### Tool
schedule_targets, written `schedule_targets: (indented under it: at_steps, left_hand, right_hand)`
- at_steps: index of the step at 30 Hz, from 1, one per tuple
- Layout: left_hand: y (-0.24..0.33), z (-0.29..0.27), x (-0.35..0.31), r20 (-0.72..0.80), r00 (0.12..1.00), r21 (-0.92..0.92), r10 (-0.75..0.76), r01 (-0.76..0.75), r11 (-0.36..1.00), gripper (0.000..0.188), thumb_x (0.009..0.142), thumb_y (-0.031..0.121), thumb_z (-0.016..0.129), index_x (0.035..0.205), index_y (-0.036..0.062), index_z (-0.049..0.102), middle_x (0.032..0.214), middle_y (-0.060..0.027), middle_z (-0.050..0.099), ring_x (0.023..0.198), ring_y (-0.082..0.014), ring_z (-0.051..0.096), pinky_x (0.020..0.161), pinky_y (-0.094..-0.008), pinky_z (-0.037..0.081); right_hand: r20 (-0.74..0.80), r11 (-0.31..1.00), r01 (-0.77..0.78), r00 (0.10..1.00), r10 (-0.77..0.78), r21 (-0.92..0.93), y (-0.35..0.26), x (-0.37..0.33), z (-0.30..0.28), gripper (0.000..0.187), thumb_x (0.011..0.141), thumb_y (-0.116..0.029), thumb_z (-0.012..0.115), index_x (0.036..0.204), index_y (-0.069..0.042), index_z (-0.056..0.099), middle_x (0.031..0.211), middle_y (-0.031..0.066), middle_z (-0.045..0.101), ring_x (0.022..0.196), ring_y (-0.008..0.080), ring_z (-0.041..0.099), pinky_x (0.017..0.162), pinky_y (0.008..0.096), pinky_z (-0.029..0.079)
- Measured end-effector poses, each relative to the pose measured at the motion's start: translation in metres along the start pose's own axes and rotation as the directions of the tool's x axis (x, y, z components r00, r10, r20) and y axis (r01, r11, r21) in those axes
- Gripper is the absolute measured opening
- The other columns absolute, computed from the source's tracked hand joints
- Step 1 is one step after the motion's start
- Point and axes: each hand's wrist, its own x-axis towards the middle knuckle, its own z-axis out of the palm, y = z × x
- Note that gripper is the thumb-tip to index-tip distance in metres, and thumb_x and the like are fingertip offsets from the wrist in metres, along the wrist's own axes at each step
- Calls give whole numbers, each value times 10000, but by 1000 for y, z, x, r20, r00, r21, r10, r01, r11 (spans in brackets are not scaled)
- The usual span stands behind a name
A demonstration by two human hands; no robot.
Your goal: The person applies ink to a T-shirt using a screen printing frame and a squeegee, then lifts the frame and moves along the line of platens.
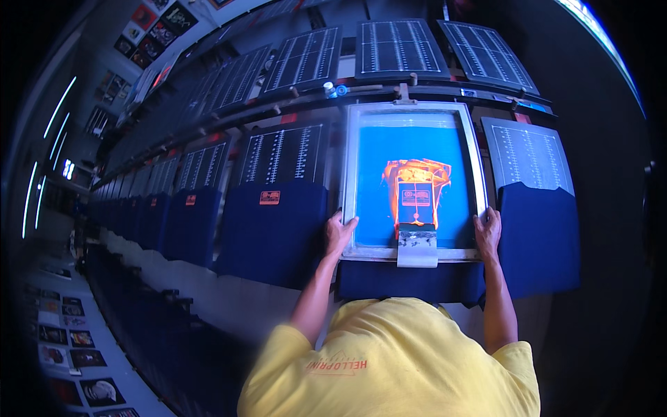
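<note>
My left hand grips the left side of a screen printing frame, low down near its front corner. On the opposite side my right hand has its fingers wrapped round the frame's right edge. Bright orange ink is smeared over the middle of the blue mesh, around a small rectangular design. A squeegee with a pale metal handle rests at the front of the mesh, its handle over the front rim. Under the frame, navy fabric hangs out toward me.
Left of the frame, a row of navy fabric pieces on dark boards bears small orange prints. A plain navy piece lies on the board to the right. Behind runs a metal rail with knobs, with more marked boards beyond.
</note>
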Motion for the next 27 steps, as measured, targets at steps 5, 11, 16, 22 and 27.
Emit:
schedule_targets:
  at_steps: [5,11,16,22,27]
  left_hand:
    - [8,5,-7,-47,999,1,-12,12,1000,366,850,290,751,999,-40,697,876,-212,735,826,-335,726,732,-417,535]
    - [-23,-27,1,-41,999,-25,-15,14,1000,424,858,340,730,1014,-50,673,915,-264,705,879,-414,695,762,-457,527]
    - [-12,-29,4,17,996,101,-89,87,991,479,877,378,700,1152,-12,656,1078,-266,692,1009,-431,665,858,-477,525]
    - [-23,-14,-1,-229,961,149,157,-125,981,571,891,358,706,1244,-74,582,1249,-272,630,1168,-432,606,1006,-458,485]
    - [5,-33,-33,-267,910,-11,318,-333,943,375,938,189,663,1227,-40,594,1261,-214,636,1156,-379,622,950,-431,513]
  right_hand:
    - [-8,1000,13,1000,-13,5,-1,5,3,485,858,-194,715,1238,74,576,1103,203,591,1035,386,589,914,449,477]
    - [-81,998,69,994,-68,14,-34,-13,30,499,916,-231,686,1305,53,558,1218,202,597,1136,381,575,997,437,458]
    - [-199,976,213,956,-216,-35,-36,-16,27,453,951,-199,649,1337,17,546,1278,197,590,1203,374,551,1045,439,431]
    - [-115,886,458,879,-463,-64,-78,-37,-1,433,922,-99,658,1330,5,554,1283,214,594,1204,374,556,1043,450,444]
    - [405,815,565,720,-563,127,-132,-93,-21,606,818,-181,754,1350,7,533,1368,200,563,1276,405,490,1093,486,404]
